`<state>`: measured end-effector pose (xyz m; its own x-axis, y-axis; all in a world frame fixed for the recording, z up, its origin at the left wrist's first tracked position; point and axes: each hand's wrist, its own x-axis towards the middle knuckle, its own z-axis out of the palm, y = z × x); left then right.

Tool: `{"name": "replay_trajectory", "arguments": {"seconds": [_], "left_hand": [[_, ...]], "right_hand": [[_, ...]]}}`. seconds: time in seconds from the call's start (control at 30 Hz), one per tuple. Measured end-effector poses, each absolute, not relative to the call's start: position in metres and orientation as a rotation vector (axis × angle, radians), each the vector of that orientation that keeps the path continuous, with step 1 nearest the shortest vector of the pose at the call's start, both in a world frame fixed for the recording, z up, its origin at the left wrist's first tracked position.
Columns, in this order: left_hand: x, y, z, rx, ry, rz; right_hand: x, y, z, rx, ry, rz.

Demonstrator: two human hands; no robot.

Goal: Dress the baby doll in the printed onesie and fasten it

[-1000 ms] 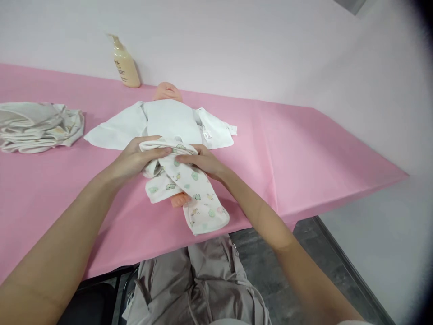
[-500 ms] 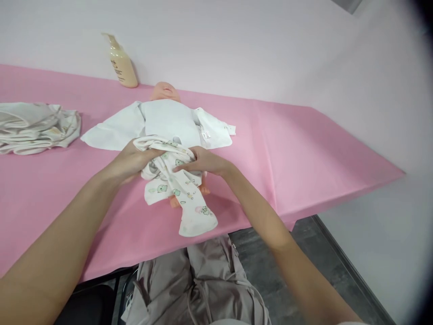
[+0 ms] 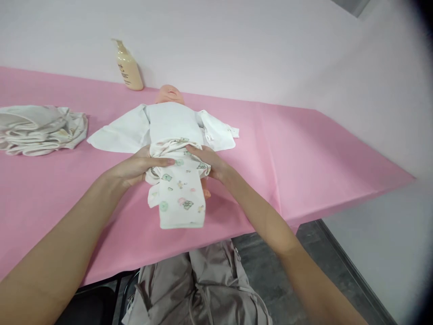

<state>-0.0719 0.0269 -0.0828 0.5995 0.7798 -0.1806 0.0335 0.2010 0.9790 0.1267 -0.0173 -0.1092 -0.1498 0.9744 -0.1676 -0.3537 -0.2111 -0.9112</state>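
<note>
Swung from a slant to nearly straight down since half a second ago, one long panel of the printed garment (image 3: 182, 194) now hangs flat and broad, ending in a square hem. Knit-looking cotton, white with small green, pink and yellow figures, bunches into soft, rounded folds along its upper edge, and a shorter flap pokes out at its left. The left hand (image 3: 133, 168) grips the bunched side, thumb laid straight across the front, remaining fingers mostly hidden behind. Opposite it, the right hand (image 3: 209, 160) is also closed on the fabric, fingertips pressed over the gathered top and palm against the crumpled side.

The garment is held at the lower end of a doll (image 3: 170, 94), in front of its body and above the table (image 3: 321, 153). A peach-coloured foot (image 3: 206, 194), smooth and rounded, shows just beside the garment's right edge; earlier, another showed beneath the cloth and is now covered. The doll's white top (image 3: 174, 122) is smooth and matte, its sleeves spread like flat triangles. Behind stands a glossy cream pump bottle (image 3: 130, 70) with sloping shoulders. Well to the left, a folded cloth pile (image 3: 43, 131) lies in loose, wavy layers on the pink, faintly creased covering.
</note>
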Motion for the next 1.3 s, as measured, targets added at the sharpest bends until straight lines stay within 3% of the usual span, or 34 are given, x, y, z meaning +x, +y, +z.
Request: {"name": "replay_trajectory", "arguments": {"seconds": [0.17, 0.37, 0.57, 0.9, 1.3], "left_hand": [[-0.071, 0.03, -0.09, 1.208, 0.756, 0.802], [-0.066, 0.029, -0.091, 1.253, 0.821, 0.763], [-0.061, 0.025, -0.083, 1.293, 1.007, 0.687], [-0.068, 0.027, -0.09, 1.141, 0.859, 0.796], [-0.078, 0.033, -0.096, 1.329, 0.776, 0.702]], "right_hand": [[0.134, -0.031, -0.094, -1.136, -1.304, 1.677], [0.129, -0.027, -0.107, -0.783, -0.978, 1.752], [0.121, -0.027, -0.105, -0.833, -0.815, 1.688], [0.125, -0.031, -0.102, -1.066, -1.445, 1.567], [0.126, -0.025, -0.106, -0.883, -1.015, 1.7]]}}
